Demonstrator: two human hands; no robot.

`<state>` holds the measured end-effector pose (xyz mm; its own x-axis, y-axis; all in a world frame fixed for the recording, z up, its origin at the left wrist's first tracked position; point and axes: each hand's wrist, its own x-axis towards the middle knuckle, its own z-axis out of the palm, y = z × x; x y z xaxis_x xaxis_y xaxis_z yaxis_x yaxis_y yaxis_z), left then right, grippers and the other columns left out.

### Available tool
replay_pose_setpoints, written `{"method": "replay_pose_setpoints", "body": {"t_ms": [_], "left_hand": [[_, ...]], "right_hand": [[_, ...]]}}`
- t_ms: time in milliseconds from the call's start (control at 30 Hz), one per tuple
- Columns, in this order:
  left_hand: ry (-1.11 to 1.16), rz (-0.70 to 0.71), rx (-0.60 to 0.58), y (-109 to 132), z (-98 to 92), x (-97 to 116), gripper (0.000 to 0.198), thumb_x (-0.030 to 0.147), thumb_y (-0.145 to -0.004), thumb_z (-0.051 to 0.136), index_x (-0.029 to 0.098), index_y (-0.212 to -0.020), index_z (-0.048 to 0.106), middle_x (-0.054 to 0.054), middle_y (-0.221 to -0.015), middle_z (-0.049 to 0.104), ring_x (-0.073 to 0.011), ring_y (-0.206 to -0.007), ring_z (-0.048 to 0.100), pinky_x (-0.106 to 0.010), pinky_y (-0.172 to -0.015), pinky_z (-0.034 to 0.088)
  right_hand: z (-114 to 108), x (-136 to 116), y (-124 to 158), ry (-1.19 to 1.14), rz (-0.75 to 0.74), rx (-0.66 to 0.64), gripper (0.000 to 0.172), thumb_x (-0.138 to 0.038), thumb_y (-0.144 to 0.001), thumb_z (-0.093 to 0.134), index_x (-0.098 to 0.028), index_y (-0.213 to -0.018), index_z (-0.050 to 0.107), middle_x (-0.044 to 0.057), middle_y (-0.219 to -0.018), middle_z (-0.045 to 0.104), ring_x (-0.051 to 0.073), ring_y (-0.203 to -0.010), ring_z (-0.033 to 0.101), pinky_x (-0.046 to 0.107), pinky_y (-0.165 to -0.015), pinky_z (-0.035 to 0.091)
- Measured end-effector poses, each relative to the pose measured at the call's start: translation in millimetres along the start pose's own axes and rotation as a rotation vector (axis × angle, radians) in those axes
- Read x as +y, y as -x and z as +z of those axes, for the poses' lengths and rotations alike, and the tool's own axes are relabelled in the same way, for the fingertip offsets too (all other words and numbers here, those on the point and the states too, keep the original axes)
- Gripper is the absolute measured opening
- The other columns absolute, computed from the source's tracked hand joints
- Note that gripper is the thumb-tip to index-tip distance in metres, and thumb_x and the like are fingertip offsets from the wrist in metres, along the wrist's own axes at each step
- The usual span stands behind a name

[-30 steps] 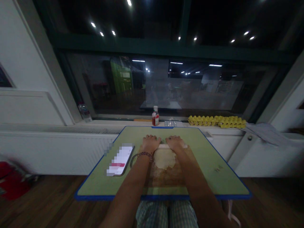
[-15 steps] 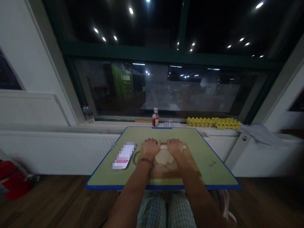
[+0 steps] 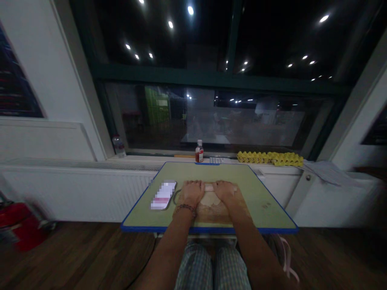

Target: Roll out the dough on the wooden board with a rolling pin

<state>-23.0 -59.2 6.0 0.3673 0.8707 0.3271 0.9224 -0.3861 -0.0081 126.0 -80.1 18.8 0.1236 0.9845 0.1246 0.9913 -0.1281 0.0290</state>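
Note:
A pale rolling pin (image 3: 209, 188) lies crosswise over a flat sheet of dough (image 3: 211, 199) on a brown wooden board (image 3: 211, 217). My left hand (image 3: 194, 192), with a beaded bracelet at the wrist, is closed over the pin's left part, hiding that end. Over the right part, my right hand (image 3: 224, 190) is closed in the same way. Only the middle of the pin and a bit at its right end show. The dough's near edge is uneven and sticks out toward me between my forearms.
The board rests on a green table (image 3: 181, 171) with a blue rim. A phone (image 3: 163, 195) lies left of my left hand. On the sill beyond stand a red-labelled bottle (image 3: 199, 152), a yellow egg carton (image 3: 269, 158) and a clear bottle (image 3: 119, 146).
My view has shifted a little. Both hands stay on the rolling pin; my fingers now look flatter over it, and my left thumb no longer sticks up.

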Motion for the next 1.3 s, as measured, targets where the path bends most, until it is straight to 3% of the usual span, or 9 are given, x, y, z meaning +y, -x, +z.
{"method": "replay_pose_setpoints", "body": {"t_ms": [133, 267, 500, 700, 833, 933, 1100, 1300], "left_hand": [[0.021, 0.001, -0.021, 3, -6.1, 1, 0.038, 0.029, -0.099, 0.037, 0.014, -0.100, 0.071, -0.014, -0.103, 0.073, -0.0252, -0.100, 0.067, -0.043, -0.092, 0.041], [0.001, -0.006, -0.054, 5, -10.1, 2, 0.040, 0.032, -0.098, 0.036, 0.013, -0.103, 0.072, -0.016, -0.106, 0.072, -0.0266, -0.101, 0.066, -0.043, -0.091, 0.043], [0.013, 0.001, 0.011, 9, -2.9, 0, 0.042, 0.033, -0.098, 0.034, 0.013, -0.104, 0.072, -0.014, -0.106, 0.073, -0.0263, -0.102, 0.066, -0.042, -0.094, 0.043], [-0.017, 0.019, 0.083, 16, 3.8, -1, 0.045, 0.031, -0.100, 0.034, 0.006, -0.124, 0.062, -0.018, -0.114, 0.071, -0.0277, -0.109, 0.064, -0.043, -0.097, 0.040], [-0.023, 0.087, 0.131, 21, 8.4, -4, 0.040, 0.028, -0.100, 0.034, 0.009, -0.112, 0.067, -0.017, -0.108, 0.072, -0.0267, -0.104, 0.065, -0.043, -0.095, 0.039], [-0.002, 0.124, 0.155, 25, 10.2, -6, 0.040, 0.029, -0.100, 0.033, 0.012, -0.101, 0.069, -0.016, -0.103, 0.073, -0.0257, -0.103, 0.065, -0.042, -0.097, 0.039], [0.039, 0.132, 0.196, 31, 13.8, -7, 0.043, 0.033, -0.101, 0.031, 0.011, -0.109, 0.068, -0.016, -0.113, 0.072, -0.0257, -0.112, 0.063, -0.042, -0.103, 0.037], [0.084, 0.142, 0.178, 47, 10.6, -8, 0.048, 0.036, -0.102, 0.030, 0.009, -0.120, 0.065, -0.018, -0.127, 0.066, -0.0264, -0.123, 0.058, -0.043, -0.110, 0.036]], "right_hand": [[3, 1, 10, -0.012, -0.022, 0.083, 0.043, -0.029, -0.098, 0.034, -0.016, -0.115, 0.071, 0.019, -0.112, 0.071, 0.027, -0.103, 0.069, 0.037, -0.087, 0.048], [7, 3, 15, 0.009, -0.072, 0.085, 0.042, -0.026, -0.098, 0.033, -0.017, -0.114, 0.071, 0.017, -0.111, 0.072, 0.028, -0.100, 0.069, 0.038, -0.083, 0.049], [10, 6, 20, 0.016, -0.117, 0.098, 0.038, -0.022, -0.098, 0.035, -0.016, -0.116, 0.068, 0.017, -0.111, 0.072, 0.026, -0.100, 0.069, 0.036, -0.084, 0.049], [6, 6, 31, 0.051, -0.113, 0.105, 0.041, -0.016, -0.098, 0.032, -0.010, -0.124, 0.062, 0.021, -0.111, 0.071, 0.026, -0.100, 0.069, 0.038, -0.086, 0.050], [13, 7, 36, 0.058, -0.132, 0.184, 0.044, -0.013, -0.097, 0.031, -0.006, -0.132, 0.057, 0.023, -0.116, 0.068, 0.026, -0.108, 0.067, 0.039, -0.091, 0.049], [21, 10, 40, 0.000, -0.136, 0.239, 0.047, -0.018, -0.099, 0.029, -0.007, -0.138, 0.053, 0.023, -0.124, 0.065, 0.025, -0.114, 0.064, 0.039, -0.095, 0.048], [23, 12, 46, -0.088, -0.126, 0.261, 0.048, -0.024, -0.101, 0.029, -0.010, -0.141, 0.052, 0.016, -0.139, 0.057, 0.021, -0.123, 0.059, 0.034, -0.102, 0.044], [13, 9, 64, -0.104, -0.109, 0.264, 0.048, -0.031, -0.101, 0.033, -0.011, -0.140, 0.053, 0.017, -0.129, 0.065, 0.023, -0.118, 0.062, 0.034, -0.097, 0.046]]}}
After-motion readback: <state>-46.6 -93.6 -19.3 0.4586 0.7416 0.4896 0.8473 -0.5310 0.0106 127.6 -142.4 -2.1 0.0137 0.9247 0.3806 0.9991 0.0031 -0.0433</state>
